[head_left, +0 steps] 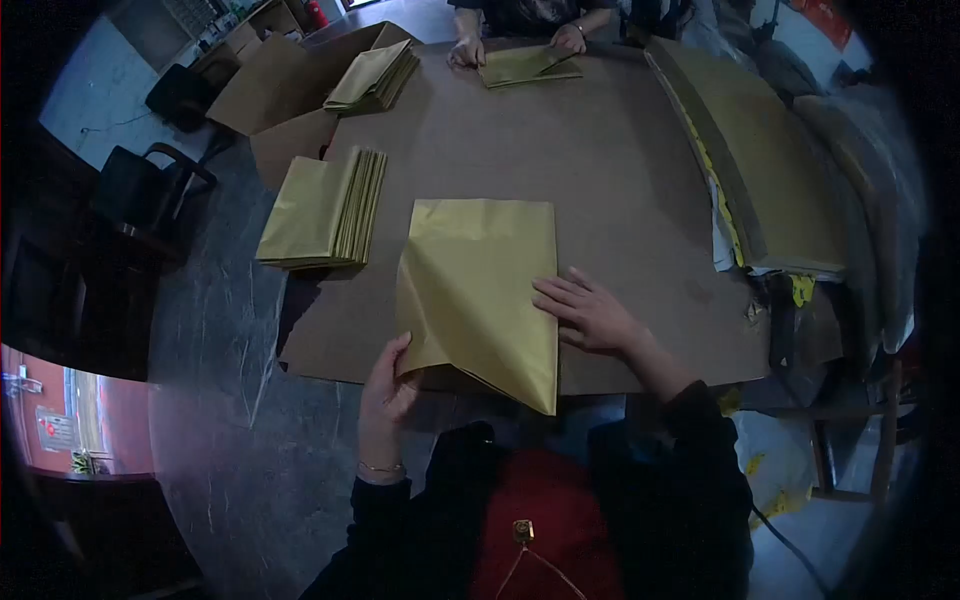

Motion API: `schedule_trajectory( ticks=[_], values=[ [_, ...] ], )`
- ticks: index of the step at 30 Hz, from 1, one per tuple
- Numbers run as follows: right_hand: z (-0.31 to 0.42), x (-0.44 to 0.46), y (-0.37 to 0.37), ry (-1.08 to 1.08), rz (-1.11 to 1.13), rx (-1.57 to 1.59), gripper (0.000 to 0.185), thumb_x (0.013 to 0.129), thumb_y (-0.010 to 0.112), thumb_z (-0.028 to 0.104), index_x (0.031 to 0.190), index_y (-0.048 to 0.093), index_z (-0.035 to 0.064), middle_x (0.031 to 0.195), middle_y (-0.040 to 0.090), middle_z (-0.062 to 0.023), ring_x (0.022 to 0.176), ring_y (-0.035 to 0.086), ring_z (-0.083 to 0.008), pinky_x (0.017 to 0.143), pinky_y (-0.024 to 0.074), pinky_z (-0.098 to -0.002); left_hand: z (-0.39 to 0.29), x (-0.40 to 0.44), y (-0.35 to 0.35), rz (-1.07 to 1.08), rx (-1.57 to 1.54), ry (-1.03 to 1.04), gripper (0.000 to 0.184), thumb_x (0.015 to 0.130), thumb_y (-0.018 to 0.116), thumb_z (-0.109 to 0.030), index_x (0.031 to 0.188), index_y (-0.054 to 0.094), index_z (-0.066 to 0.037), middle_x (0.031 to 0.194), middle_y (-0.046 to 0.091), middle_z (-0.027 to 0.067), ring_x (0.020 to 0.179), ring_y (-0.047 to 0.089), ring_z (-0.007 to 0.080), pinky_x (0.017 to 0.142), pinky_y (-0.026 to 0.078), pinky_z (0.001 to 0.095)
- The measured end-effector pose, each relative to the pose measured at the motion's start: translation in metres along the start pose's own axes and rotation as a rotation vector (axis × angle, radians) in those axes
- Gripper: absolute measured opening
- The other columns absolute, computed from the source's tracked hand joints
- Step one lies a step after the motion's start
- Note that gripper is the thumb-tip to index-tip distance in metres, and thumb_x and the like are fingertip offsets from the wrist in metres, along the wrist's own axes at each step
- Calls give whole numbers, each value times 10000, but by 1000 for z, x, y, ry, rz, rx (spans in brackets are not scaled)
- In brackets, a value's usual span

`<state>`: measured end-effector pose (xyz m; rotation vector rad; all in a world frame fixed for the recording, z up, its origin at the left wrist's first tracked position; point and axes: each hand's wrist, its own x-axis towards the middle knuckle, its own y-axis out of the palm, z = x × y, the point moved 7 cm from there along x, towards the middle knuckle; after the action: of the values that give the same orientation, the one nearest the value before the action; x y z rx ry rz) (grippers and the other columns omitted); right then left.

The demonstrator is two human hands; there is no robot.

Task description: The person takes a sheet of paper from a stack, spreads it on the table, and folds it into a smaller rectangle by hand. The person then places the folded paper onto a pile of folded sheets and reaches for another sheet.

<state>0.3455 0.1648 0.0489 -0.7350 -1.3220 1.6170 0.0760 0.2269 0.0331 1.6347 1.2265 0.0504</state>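
Observation:
A yellow paper sheet or bag (480,270) lies on the brown board-covered table (480,140), its near edge lifted and bent at the left. My left hand (390,380) pinches its near left corner between thumb and fingers. My right hand (590,315) rests on the right edge with the fingers spread, partly on the paper and partly on the board. Left of the paper stands a stack of folded yellow paper pieces (325,210).
Another yellow stack (370,75) sits by an open cardboard box (270,85) at the back left. Across the table a person's hands (468,50) handle a yellow piece (520,66). A long stack of flat sheets (760,160) lies at the right. Chairs (140,195) stand at the left.

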Motion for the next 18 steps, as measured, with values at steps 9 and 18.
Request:
schedule_trajectory(
  ticks=[9,18],
  values=[
    [4,-34,24,16,174,22,464,933,461,238,1381,358,172,1445,332,-1,1344,285,-172,1139,146,-449,-4,-68,-31,-46,1311,-123,294,871,634,-206,1053,535,2,947,603,78,845,589,155,728,486,317],
    [1,-47,15,50,132,182,480,864,499,130,1338,431,172,1395,413,-41,1302,367,-225,1118,172,-504,7,0,45,600,1815,576,508,940,450,-277,1389,326,-73,1443,314,143,1360,237,309,1102,187,459]
  ],
)
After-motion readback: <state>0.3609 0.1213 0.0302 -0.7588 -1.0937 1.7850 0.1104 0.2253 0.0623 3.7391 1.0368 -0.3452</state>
